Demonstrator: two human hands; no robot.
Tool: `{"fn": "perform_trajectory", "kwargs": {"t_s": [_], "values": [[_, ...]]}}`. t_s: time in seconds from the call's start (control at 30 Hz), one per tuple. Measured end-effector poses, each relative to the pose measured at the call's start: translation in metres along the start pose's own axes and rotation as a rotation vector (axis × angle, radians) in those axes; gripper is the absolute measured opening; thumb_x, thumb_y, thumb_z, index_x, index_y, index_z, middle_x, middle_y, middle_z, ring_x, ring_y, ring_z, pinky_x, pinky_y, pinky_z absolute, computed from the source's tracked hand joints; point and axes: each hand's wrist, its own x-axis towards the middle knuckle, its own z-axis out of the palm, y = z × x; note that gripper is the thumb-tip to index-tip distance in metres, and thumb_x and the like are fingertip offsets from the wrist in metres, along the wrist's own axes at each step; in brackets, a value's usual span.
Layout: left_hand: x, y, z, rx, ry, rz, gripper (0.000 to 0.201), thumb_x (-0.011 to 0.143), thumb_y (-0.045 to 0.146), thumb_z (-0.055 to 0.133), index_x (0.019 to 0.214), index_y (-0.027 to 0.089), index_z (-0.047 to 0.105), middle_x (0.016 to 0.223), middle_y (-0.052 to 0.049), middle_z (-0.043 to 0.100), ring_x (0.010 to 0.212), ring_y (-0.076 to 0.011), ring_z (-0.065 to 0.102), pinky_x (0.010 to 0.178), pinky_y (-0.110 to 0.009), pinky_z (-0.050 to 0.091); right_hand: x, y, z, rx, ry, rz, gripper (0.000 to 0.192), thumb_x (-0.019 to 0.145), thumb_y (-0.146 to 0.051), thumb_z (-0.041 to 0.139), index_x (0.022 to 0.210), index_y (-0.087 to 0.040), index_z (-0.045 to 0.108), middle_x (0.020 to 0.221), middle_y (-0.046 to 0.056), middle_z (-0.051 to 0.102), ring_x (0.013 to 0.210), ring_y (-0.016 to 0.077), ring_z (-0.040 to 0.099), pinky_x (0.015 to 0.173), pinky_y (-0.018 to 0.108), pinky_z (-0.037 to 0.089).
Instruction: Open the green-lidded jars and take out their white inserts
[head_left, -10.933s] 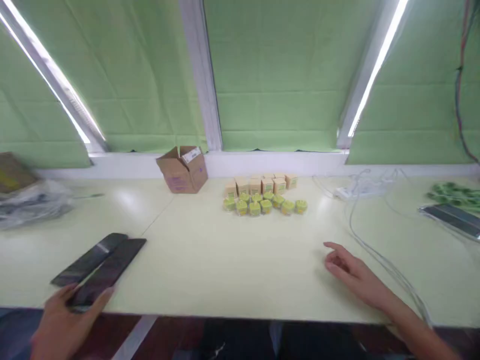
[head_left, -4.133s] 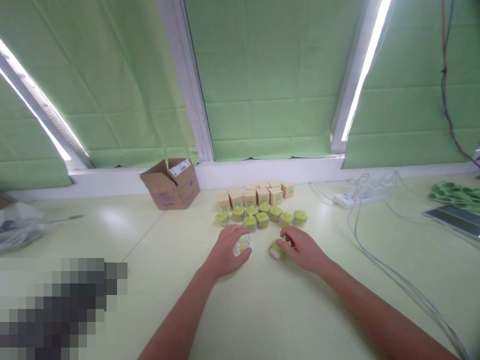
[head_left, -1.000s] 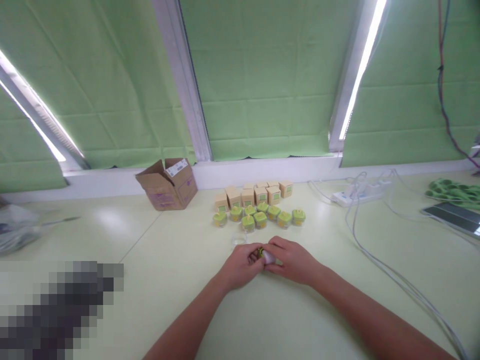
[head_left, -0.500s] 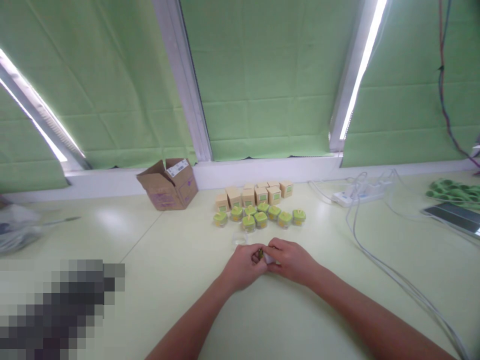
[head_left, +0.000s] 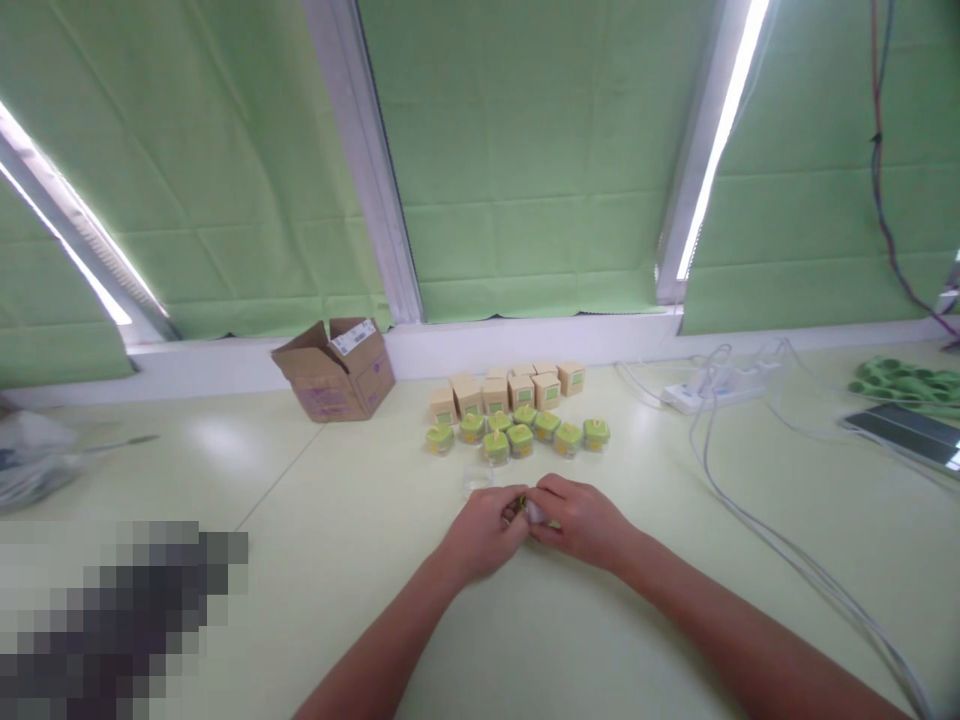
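My left hand (head_left: 487, 530) and my right hand (head_left: 574, 518) meet over the table, fingers closed around one small white-and-green item (head_left: 535, 513). Fingers cover most of it, so its kind cannot be made out. Just beyond my left hand lies a small clear plastic piece (head_left: 478, 478). Farther back stand several small clear containers with green lids (head_left: 520, 438), loosely grouped. Behind them is a cluster of small tan cardboard boxes (head_left: 496, 396) with green labels.
An opened brown carton (head_left: 341, 375) stands back left. At the right are a white power strip (head_left: 720, 390) with trailing cables, a dark flat device (head_left: 904, 432) and a green coiled bundle (head_left: 904, 382). A clear plastic bag (head_left: 34, 455) lies far left; a blurred dark patch covers the lower left.
Both hands keep their grip on the small item, with barely any finger movement. The whole view has shifted very slightly.
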Motion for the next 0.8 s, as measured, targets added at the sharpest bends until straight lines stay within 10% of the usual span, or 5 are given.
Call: {"fn": "perform_trajectory", "kwargs": {"t_s": [0.2, 0.8], "values": [[-0.003, -0.009, 0.002, -0.014, 0.055, 0.080, 0.055, 0.069, 0.015, 0.057, 0.123, 0.018, 0.051, 0.098, -0.006, 0.059, 0.084, -0.0167, 0.052, 0.081, -0.030, 0.043, -0.001, 0.006, -0.004, 0.129, 0.019, 0.048, 0.031, 0.088, -0.037, 0.052, 0.110, -0.015, 0.057, 0.094, 0.009, 0.056, 0.083, 0.0164, 0.056, 0.076, 0.028, 0.048], [-0.002, -0.017, 0.002, 0.036, 0.143, 0.007, 0.039, 0.074, 0.026, 0.062, 0.112, 0.021, 0.056, 0.101, -0.003, 0.062, 0.083, -0.0148, 0.056, 0.080, -0.028, 0.044, -0.002, 0.011, -0.013, 0.252, 0.159, 0.054, 0.033, 0.086, -0.031, 0.053, 0.116, -0.018, 0.054, 0.107, 0.010, 0.056, 0.095, 0.0182, 0.055, 0.085, 0.033, 0.048]]}}
